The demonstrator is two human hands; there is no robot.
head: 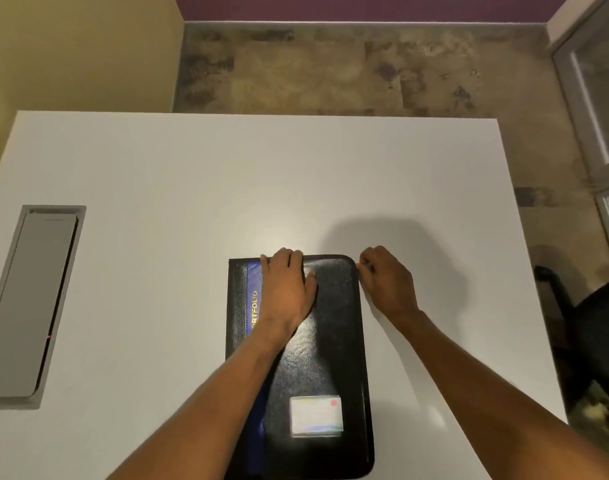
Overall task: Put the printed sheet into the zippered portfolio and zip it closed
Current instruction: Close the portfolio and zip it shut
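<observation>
On white bench (pixel 157 237), our left hand (pixel 287 282) presses flat, fingers released, on closed black portfolio (pixel 316 358); right hand (pixel 386 278) fingers pinch zipper pull (pixel 360 266) at far right corner.

We see the black portfolio (pixel 316 362) lying closed and flat on the white surface (pixel 157 237), its blue spine strip to the left of our left hand (pixel 289 285). That hand presses palm-down on the cover, fingers (pixel 284 259) spread to the far edge. Just right of them, our right hand (pixel 386 278) pinches something small at the portfolio's far right corner, fingers (pixel 365 263) curled together. A card pocket (pixel 316 415) sits well behind both hands, near us
</observation>
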